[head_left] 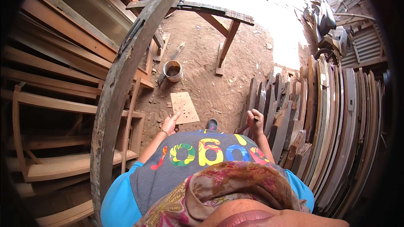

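Note:
My left hand (170,124), a bracelet at its wrist, grips the lower left edge of a thin light-brown wooden board (187,106) with several small dark holes. Its thumb lies on the board's face. To the right, clear of the board, my right hand (256,122) is closed in a fist. A dark, slim thing (242,130) pokes out below that fist; its kind is too small to make out. Past the board, a whitish bucket (178,77) with brown contents stands on the dirt floor.
A long weathered beam (115,88) runs close along my left, joined to a trestle crosspiece (210,9) ahead. Wooden frames (59,101) are stacked at the left. Many upright planks (336,122) line the right side. A motorcycle (326,21) stands far right.

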